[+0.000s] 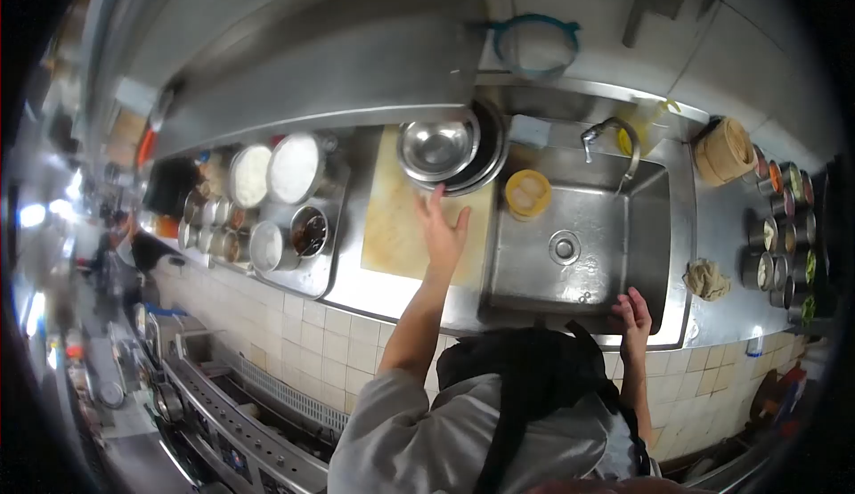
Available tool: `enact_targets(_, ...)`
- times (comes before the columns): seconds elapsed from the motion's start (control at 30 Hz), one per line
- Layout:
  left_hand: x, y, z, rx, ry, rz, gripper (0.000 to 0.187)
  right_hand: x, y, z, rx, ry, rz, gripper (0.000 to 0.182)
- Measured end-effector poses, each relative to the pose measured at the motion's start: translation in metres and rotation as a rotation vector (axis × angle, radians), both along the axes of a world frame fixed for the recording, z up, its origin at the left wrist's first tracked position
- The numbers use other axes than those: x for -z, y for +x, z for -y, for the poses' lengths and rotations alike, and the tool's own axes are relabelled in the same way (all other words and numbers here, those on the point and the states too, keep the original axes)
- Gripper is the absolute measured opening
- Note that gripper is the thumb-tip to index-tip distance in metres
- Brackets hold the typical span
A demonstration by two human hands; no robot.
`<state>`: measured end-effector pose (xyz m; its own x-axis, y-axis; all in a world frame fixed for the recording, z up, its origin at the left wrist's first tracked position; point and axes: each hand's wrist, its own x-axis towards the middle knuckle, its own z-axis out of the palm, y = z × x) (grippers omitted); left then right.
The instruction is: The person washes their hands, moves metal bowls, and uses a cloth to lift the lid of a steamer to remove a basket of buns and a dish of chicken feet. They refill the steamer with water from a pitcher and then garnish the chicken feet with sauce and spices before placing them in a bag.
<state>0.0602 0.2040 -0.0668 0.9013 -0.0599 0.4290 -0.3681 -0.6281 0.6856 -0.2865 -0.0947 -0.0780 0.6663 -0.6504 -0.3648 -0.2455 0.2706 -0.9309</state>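
Observation:
My left hand (441,234) is over the yellowish cutting board (392,227), fingers apart, its fingertips close to the rim of a stack of metal bowls (438,148). Whether they touch the rim I cannot tell. Near the front right corner of the steel sink (570,285) is my right hand (633,314), with its fingers spread and nothing in them. A yellow round container (528,194) with pale contents sits at the sink's back left corner. The curved faucet (634,142) reaches over the back of the sink.
On the left, a metal tray (328,267) carries bowls of white contents and a pot of dark sauce (309,230). To the right are a crumpled cloth (706,279), a bamboo steamer (724,150) and several small ingredient tins. A blue-rimmed strainer (536,46) hangs on the wall.

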Motion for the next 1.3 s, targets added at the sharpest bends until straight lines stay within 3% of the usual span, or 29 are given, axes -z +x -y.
enact_targets(0.03,-0.002,0.012,-0.005,0.1,-0.08,-0.018,0.076,-0.01,0.008,-0.006,-0.023,-0.007,0.004,0.051)
enact_targets(0.13,-0.003,0.04,-0.01,0.074,-0.129,-0.044,0.074,-0.028,0.04,-0.025,-0.089,-0.036,-0.045,0.047)
enact_targets(0.23,0.003,0.057,-0.017,-0.037,0.034,0.02,0.065,-0.037,0.065,-0.044,-0.176,-0.032,-0.028,0.046)
enact_targets(0.3,0.008,0.064,-0.024,0.159,-0.201,-0.356,0.058,-0.043,0.079,-0.058,-0.212,-0.043,-0.025,0.046)
enact_targets(0.33,0.012,0.061,-0.028,0.118,-0.153,-0.219,0.049,-0.043,0.086,-0.065,-0.262,-0.066,-0.027,0.046)
enact_targets(0.47,0.016,0.045,-0.06,0.259,-0.329,-0.163,0.033,-0.06,0.115,-0.091,-0.446,-0.171,-0.043,0.046)
enact_targets(0.6,0.037,0.029,-0.086,0.292,-0.327,-0.066,0.03,-0.058,0.136,-0.103,-0.499,-0.126,-0.049,0.048)
enact_targets(0.8,0.003,-0.025,-0.13,0.253,-0.345,-0.123,0.031,-0.046,0.18,-0.121,-0.671,-0.146,-0.019,0.047)
enact_targets(0.87,-0.003,-0.043,-0.149,0.195,-0.208,-0.101,0.032,-0.043,0.191,-0.128,-0.749,-0.127,0.018,0.047)
enact_targets(1.0,-0.044,-0.084,-0.18,0.151,-0.143,-0.027,0.033,-0.043,0.211,-0.139,-0.821,-0.14,0.05,0.047)
enact_targets(1.1,-0.11,-0.115,-0.208,0.123,-0.078,-0.017,0.035,-0.033,0.215,-0.138,-0.864,-0.153,0.095,0.046)
enact_targets(1.17,-0.142,-0.145,-0.226,0.023,-0.303,-0.235,0.038,-0.029,0.214,-0.136,-0.904,-0.178,0.042,0.045)
enact_targets(1.3,-0.23,-0.18,-0.247,-0.093,-0.367,-0.244,0.041,-0.009,0.203,-0.132,-0.868,-0.107,0.045,0.044)
